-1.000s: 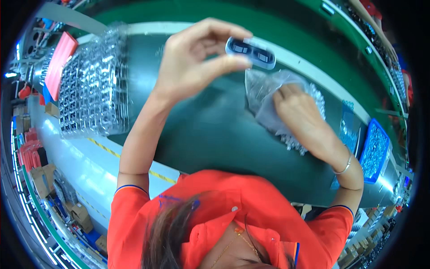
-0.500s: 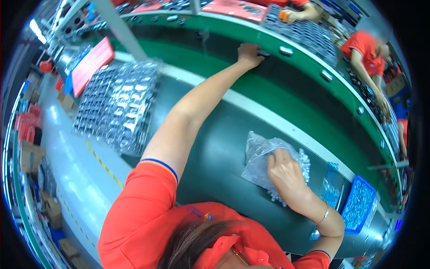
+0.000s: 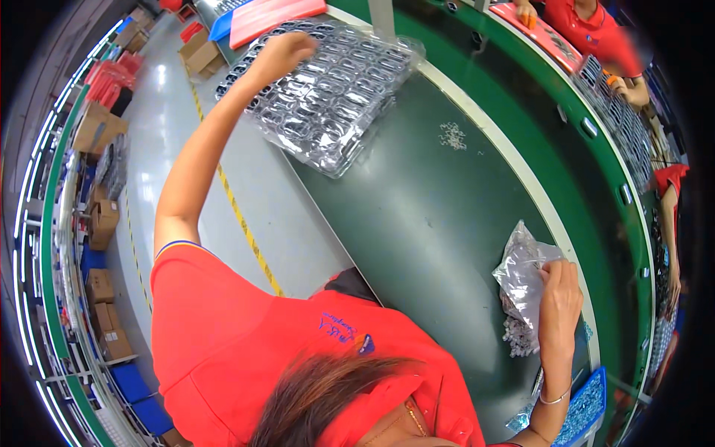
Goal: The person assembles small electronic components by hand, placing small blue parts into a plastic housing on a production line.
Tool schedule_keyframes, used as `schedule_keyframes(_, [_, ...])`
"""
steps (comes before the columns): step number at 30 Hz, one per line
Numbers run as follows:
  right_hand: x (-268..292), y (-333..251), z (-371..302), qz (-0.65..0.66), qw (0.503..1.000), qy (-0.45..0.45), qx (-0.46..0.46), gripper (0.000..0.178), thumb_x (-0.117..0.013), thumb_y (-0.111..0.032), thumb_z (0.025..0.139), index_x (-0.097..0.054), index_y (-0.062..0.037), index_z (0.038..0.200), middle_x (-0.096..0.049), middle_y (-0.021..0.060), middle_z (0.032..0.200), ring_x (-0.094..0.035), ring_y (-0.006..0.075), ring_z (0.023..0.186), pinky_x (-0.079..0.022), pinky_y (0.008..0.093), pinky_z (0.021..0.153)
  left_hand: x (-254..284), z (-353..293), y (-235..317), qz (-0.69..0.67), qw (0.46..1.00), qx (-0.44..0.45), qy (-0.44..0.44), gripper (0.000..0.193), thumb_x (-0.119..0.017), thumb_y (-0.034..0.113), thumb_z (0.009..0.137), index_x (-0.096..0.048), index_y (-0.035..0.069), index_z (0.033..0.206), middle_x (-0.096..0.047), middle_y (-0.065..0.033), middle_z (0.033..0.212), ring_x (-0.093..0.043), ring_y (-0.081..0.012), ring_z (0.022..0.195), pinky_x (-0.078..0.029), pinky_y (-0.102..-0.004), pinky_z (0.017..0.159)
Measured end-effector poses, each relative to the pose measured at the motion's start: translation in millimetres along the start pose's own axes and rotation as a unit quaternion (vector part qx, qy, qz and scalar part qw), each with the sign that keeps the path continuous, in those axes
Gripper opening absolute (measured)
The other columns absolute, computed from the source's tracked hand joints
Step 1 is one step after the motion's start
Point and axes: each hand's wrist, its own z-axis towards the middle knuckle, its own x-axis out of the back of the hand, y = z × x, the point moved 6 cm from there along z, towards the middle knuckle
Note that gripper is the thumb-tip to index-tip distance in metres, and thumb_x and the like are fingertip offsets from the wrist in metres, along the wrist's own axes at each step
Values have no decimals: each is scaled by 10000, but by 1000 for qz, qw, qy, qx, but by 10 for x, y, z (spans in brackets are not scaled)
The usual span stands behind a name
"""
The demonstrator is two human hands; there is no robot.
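Note:
My left hand (image 3: 287, 56) is over a clear plastic blister tray (image 3: 328, 149) with rows of dark oval parts, at the upper left of the table. Its fingers are bent together near the tray's far side, and whatever they hold, if anything, is hidden. Lower right, my right hand (image 3: 560, 294) pinches the edge of a clear plastic bag (image 3: 521, 272). Small clear pieces (image 3: 519, 337) are heaped at the bag's lower end, beside my right wrist.
Small pieces (image 3: 452, 136) lie scattered farther up the dark table (image 3: 402, 216). Beyond its pale rail, a green conveyor (image 3: 521, 112) carries spaced parts. A blue bin (image 3: 585, 410) of small blue pieces stands near my right forearm. Co-workers in red sit across. Red boards (image 3: 268, 21) lie behind the tray.
My left hand has left the conveyor, where it was at a small dark part, and is now above the blister tray. The view has turned left. My right hand stays at the bag.

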Motion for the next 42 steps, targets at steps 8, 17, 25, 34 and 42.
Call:
schedule_keyframes(8, [141, 178, 57, 222, 969, 12, -105, 143, -692, -25, 860, -556, 20, 858, -611, 132, 779, -590, 245, 649, -472, 334, 594, -132, -426, -875, 86, 985, -145, -24, 143, -636, 40, 894, -694, 5, 1021, -684, -142, 1065, -657, -286, 986, -530, -372, 838])
schedule_keyframes(17, [-80, 353, 58, 421, 877, -62, -223, 76, -645, 41, 875, -585, 52, 830, -583, 91, 725, -562, 122, 564, -462, 268, 533, -174, -167, -788, 73, 988, -100, -88, 237, -664, 90, 872, -649, 35, 1102, -620, -135, 1078, -578, -328, 1069, -450, -405, 958])
schedule_keyframes(25, [203, 300, 41, 385, 913, 1, -134, 48, -632, 88, 851, -590, 67, 861, -589, 121, 797, -576, 197, 647, -472, 301, 604, -237, -212, -670, 131, 967, -212, -59, 165, -644, 72, 880, -623, 26, 1037, -601, -132, 1067, -575, -318, 1070, -444, -430, 955])
schedule_keyframes(34, [676, 176, 158, 323, 937, 127, -26, 140, -659, 128, 775, -598, 43, 867, -580, 122, 807, -571, 246, 754, -458, 330, 696, 135, -190, 186, 35, 984, -136, 105, 104, -592, 2, 933, -618, 13, 1034, -613, -127, 1111, -616, -258, 1001, -488, -329, 848])
schedule_keyframes(42, [691, 139, 427, 453, 873, 179, -18, 117, -653, 136, 815, -623, 59, 898, -601, 97, 857, -573, 180, 812, -462, 275, 732, -985, -311, 2906, -621, 780, -57, -44, 377, -725, -53, 862, -563, -62, 1203, -638, -134, 1170, -622, -187, 1104, -520, -301, 943])
